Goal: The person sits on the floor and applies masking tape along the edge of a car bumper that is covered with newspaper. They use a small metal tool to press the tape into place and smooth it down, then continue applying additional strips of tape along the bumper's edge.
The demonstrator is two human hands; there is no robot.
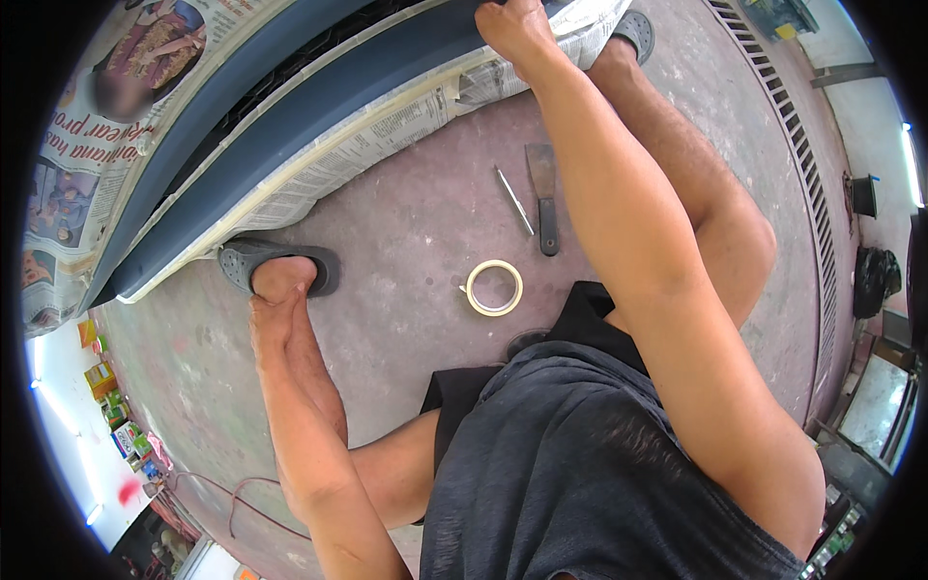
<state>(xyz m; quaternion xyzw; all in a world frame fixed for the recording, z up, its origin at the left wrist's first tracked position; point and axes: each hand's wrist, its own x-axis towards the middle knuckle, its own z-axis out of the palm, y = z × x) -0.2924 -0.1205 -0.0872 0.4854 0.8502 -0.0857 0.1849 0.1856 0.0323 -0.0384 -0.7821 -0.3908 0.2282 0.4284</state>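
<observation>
Two hands work at one long blue-grey car panel (pixel 319 97) that runs along the top left of the concrete floor (pixel 406 232), wrapped above and below in newspaper (pixel 87 126). Our right hand (pixel 512 27) rests at the panel's far right end, fingers curled down onto the cream masking tape (pixel 387 92) and paper edge there; whether it pinches anything we cannot tell. Our left hand (pixel 280 290) sits low by our left sandal (pixel 275 263), near the panel's lower left edge, fingers hidden, so its grip is unclear. Masking looks largely done, we judge, since tape lines most of the lower edge; the right end seems to remain. On the floor between our legs lie a tape roll (pixel 494 288), a scraper (pixel 544 193) and a thin metal tool (pixel 514 201).
</observation>
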